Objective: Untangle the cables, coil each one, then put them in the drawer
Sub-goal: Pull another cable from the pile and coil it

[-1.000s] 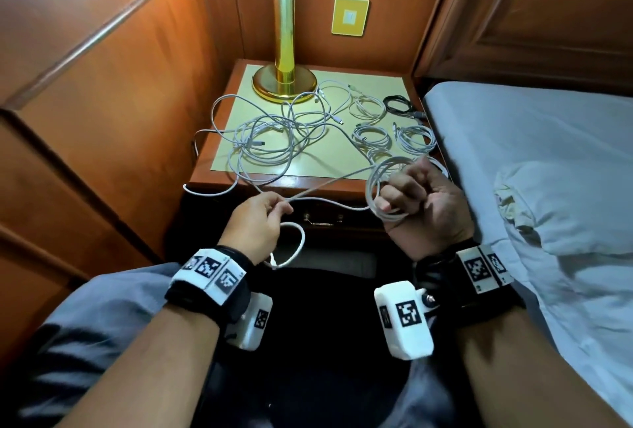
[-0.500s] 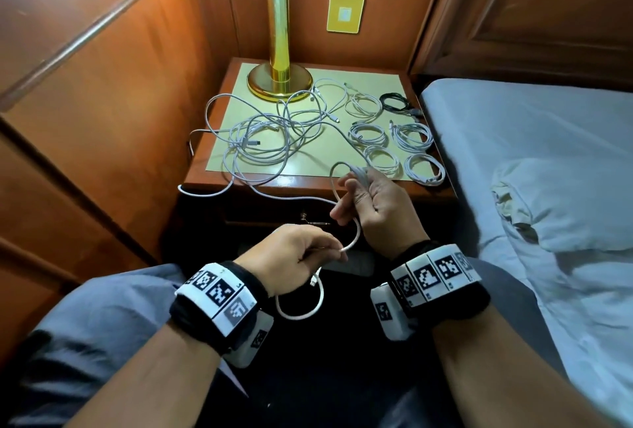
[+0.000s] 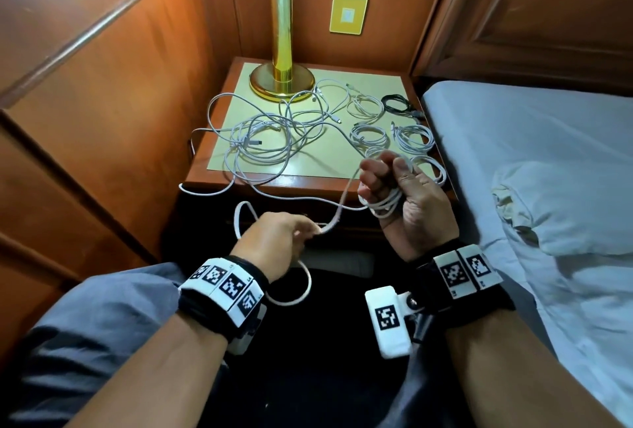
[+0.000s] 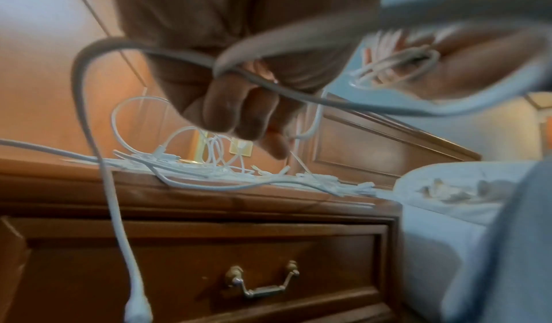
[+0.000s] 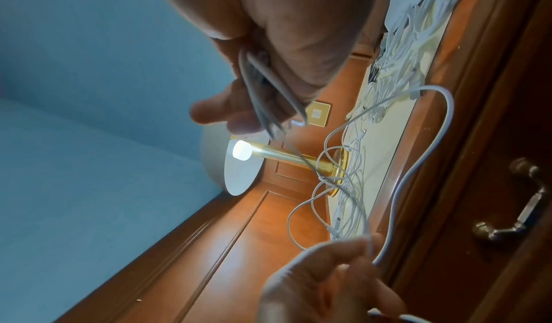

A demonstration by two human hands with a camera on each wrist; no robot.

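From the head view a thin white cable runs between the hands, its loops gripped in the right hand and its slack pinched by the left hand, while both wrist views show curled fingers on it before the tabletop.
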